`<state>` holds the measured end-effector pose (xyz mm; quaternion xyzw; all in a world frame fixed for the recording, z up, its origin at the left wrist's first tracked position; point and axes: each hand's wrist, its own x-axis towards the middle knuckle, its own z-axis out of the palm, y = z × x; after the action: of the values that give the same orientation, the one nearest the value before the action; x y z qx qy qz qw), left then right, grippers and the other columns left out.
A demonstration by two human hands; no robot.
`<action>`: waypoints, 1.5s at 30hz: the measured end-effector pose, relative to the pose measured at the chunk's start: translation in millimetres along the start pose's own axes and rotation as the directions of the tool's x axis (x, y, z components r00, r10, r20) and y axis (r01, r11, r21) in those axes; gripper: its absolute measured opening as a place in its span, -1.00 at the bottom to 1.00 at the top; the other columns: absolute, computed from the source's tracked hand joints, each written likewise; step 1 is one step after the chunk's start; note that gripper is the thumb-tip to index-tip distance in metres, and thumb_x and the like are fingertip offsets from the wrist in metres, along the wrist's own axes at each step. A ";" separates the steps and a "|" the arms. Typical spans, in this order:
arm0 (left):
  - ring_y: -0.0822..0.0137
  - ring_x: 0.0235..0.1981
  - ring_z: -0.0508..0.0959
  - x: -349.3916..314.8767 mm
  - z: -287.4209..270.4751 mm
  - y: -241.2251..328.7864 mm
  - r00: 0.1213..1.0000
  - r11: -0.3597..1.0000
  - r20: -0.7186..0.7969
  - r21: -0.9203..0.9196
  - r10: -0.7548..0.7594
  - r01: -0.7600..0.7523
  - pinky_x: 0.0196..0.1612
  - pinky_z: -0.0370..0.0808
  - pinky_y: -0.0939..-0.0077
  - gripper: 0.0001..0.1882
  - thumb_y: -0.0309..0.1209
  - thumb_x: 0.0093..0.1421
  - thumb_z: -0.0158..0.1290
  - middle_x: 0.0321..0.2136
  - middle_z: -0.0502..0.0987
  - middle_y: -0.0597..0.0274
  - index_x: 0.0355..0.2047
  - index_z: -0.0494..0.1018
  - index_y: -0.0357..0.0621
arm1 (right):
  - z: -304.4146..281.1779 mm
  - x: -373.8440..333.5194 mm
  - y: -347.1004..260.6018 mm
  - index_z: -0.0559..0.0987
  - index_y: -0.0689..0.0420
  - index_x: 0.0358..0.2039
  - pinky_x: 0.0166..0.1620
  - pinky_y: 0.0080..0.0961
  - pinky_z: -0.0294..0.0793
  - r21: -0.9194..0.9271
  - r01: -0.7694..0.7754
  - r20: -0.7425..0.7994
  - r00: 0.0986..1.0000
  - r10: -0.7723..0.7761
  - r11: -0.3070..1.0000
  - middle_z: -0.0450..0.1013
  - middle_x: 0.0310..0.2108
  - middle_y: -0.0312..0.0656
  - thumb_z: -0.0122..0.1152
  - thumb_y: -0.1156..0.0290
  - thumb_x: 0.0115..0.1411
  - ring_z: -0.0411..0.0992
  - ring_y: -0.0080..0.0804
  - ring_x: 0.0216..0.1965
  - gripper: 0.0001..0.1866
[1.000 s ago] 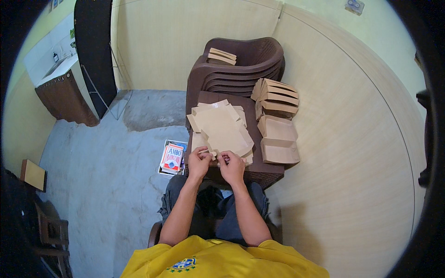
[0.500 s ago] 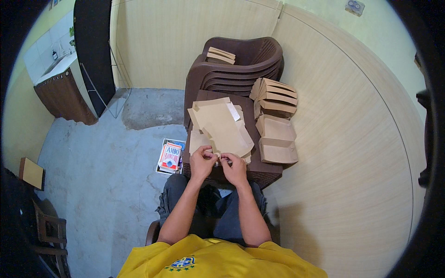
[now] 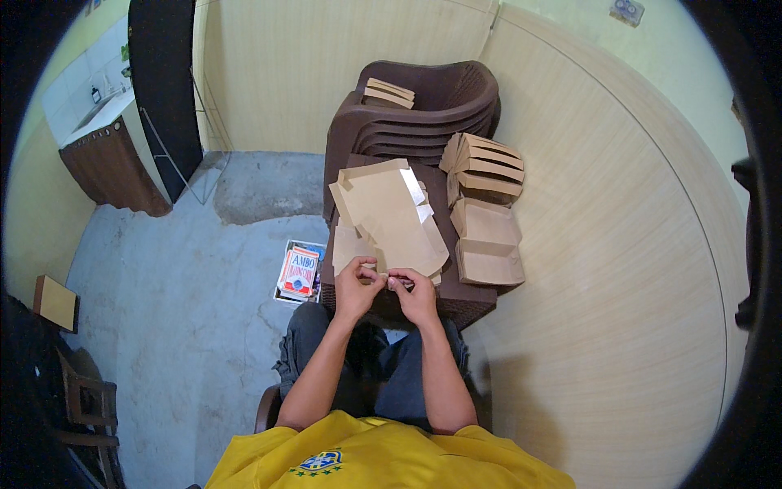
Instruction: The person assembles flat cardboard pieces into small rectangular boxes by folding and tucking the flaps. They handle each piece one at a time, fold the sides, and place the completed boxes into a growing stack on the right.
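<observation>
A flat brown cardboard box blank (image 3: 383, 208) lies on a small stack of similar sheets in front of me. My left hand (image 3: 357, 290) and my right hand (image 3: 415, 296) meet at its near edge, fingertips almost touching. Each hand is closed in a pinch on a small part of that edge, seemingly a flap; the fingers hide most of it. Beneath the sheets is the brown woven-pattern seat top (image 3: 468, 306), just beyond my knees.
Folded open cardboard boxes (image 3: 489, 244) stand at the right, with more nested boxes (image 3: 489, 167) behind. Stacked brown plastic chairs (image 3: 415, 122) hold further boxes (image 3: 389, 92). On the floor at the left sits a white crate (image 3: 281, 297) with a printed carton (image 3: 299, 271). A wood-panel wall (image 3: 603, 244) bounds the right.
Both hands stay at the blank's near edge. The fingertips have shifted slightly, and the small pale piece between them is now more covered.
</observation>
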<state>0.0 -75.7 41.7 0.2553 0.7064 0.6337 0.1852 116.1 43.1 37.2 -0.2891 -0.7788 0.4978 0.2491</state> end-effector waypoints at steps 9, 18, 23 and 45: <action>0.37 -0.28 0.77 -9.7 4.9 -20.7 0.999 0.994 -0.049 -0.108 -0.001 -0.004 -0.13 0.65 0.47 -0.69 -0.42 0.32 0.33 -0.32 0.79 0.03 0.04 0.72 -0.23 | 11.5 -1.3 8.7 0.72 0.30 -0.07 -0.11 -0.51 0.64 0.090 -0.002 -0.050 0.999 0.007 0.996 0.70 -0.26 -0.20 0.39 0.55 0.35 0.61 -0.53 -0.27 -0.83; 0.36 -0.21 0.74 -15.4 14.4 -20.6 0.986 0.995 -0.164 -0.099 0.004 -0.020 -0.12 0.68 0.47 -0.79 -0.44 0.28 0.38 -0.19 0.76 0.06 -0.16 0.72 -0.35 | 11.5 -1.8 -4.5 0.73 0.24 -0.13 -0.14 -0.43 0.64 -0.143 -0.010 -0.058 0.998 0.002 0.990 0.70 -0.34 -0.11 0.36 0.51 0.36 0.65 -0.40 -0.31 -0.88; 0.28 -0.16 0.76 -28.4 14.2 -14.0 0.979 0.997 -0.191 -0.026 0.067 -0.073 -0.07 0.70 0.39 -0.75 -0.44 0.30 0.38 -0.12 0.75 0.05 -0.13 0.66 -0.38 | 4.0 3.1 -19.6 0.71 0.19 -0.17 -0.12 -0.20 0.62 -0.429 0.149 0.113 0.987 -0.111 0.891 0.69 -0.32 0.00 0.31 0.48 0.34 0.67 -0.05 -0.27 -0.89; -0.15 -0.16 0.67 -25.0 8.5 -36.1 0.774 0.756 -0.210 0.470 0.597 -0.456 -0.15 0.67 0.10 -0.83 -0.57 0.34 0.22 -0.21 0.59 -0.08 -0.13 0.46 -0.30 | 17.8 14.9 -7.8 0.62 0.27 -0.16 -0.22 -0.31 0.66 -0.147 0.263 0.248 0.943 -0.222 0.953 0.61 -0.26 -0.02 0.27 0.44 0.39 0.63 -0.14 -0.27 -0.85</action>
<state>20.4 -86.1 3.3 0.3624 0.7368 0.5394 -0.1864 91.9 39.5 39.1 -0.1523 -0.8733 0.4216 0.1907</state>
